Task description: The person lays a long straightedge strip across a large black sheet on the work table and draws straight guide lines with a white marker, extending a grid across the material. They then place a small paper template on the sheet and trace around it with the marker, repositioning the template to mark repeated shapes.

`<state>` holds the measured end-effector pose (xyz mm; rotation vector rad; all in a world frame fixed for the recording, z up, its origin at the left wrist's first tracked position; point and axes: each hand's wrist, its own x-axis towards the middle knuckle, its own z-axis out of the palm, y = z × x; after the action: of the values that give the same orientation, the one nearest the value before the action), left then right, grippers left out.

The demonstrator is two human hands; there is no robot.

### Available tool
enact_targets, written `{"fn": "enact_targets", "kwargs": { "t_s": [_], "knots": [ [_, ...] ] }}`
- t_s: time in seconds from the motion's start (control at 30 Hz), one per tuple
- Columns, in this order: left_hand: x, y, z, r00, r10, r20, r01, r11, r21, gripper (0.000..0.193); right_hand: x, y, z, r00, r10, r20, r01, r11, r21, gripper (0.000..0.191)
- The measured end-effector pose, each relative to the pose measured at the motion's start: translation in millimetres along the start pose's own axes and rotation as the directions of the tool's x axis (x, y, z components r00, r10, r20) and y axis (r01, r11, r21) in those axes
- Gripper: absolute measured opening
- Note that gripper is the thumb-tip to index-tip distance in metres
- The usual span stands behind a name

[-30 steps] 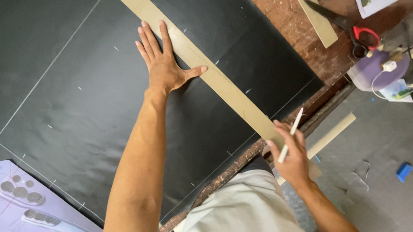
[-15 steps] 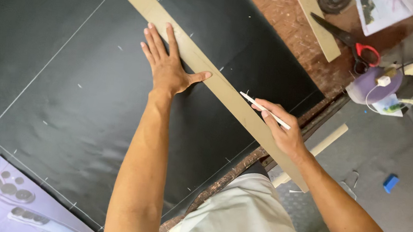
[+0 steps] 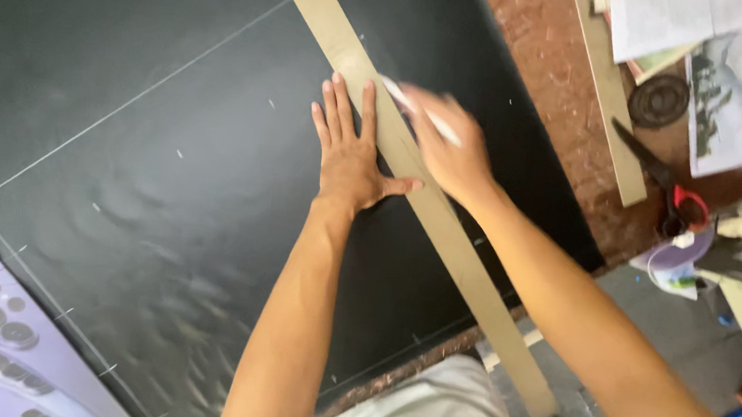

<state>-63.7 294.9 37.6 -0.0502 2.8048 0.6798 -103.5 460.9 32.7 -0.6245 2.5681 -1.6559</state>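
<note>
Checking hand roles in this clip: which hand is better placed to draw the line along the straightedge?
Probably the right hand: it grips the white marking pencil at the wooden straightedge. The left hand lies flat, pressing that straightedge onto the black sheet.

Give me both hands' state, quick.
Left hand: open, flat on the black sheet, pressing against the straightedge.
Right hand: closed on a white marker, blurred.

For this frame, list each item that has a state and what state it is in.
Left hand: flat, fingers spread, pressing the wooden straightedge.
Right hand: shut on white marking pencil, blurred.
Wooden straightedge: lying diagonally across black sheet.
Scissors: lying closed on the table.
</note>
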Motion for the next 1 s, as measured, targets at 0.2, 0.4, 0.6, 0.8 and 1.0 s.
{"fn": "enact_targets", "kwargs": {
  "t_s": [0.2, 0.4, 0.6, 0.8, 1.0],
  "knots": [
    [5.1, -0.6, -3.0, 0.993, -0.086, 0.078, 0.081, 0.995, 0.065, 0.165, 148.4, 23.0, 73.5, 0.997, 0.071, -0.041, -0.064, 0.986, 0.154, 0.034],
    [2.1, 1.8, -4.1, 0.992, -0.073, 0.101, 0.06, 0.99, 0.127, 0.165, 28.3, 5.6, -2.5, 0.993, 0.076, 0.089, -0.088, 0.985, 0.147, 0.036],
    [3.7, 4.0, -9.1, 0.989, -0.097, 0.115, 0.071, 0.974, 0.214, 0.166, -244.4, -64.5, -137.5, 0.771, 0.589, 0.243, -0.587, 0.804, -0.087, 0.041],
    [-11.7, -1.6, -5.0, 0.996, -0.039, 0.086, 0.021, 0.98, 0.199, 0.164, -350.9, -89.0, -139.2, 0.744, 0.645, -0.172, -0.668, 0.719, -0.19, 0.041],
    [-49.3, -23.3, -9.5, 0.991, -0.081, 0.111, 0.054, 0.974, 0.221, 0.161, -353.5, -92.5, -32.5, 0.957, 0.274, -0.097, -0.28, 0.779, -0.561, 0.068]
  ]
}}
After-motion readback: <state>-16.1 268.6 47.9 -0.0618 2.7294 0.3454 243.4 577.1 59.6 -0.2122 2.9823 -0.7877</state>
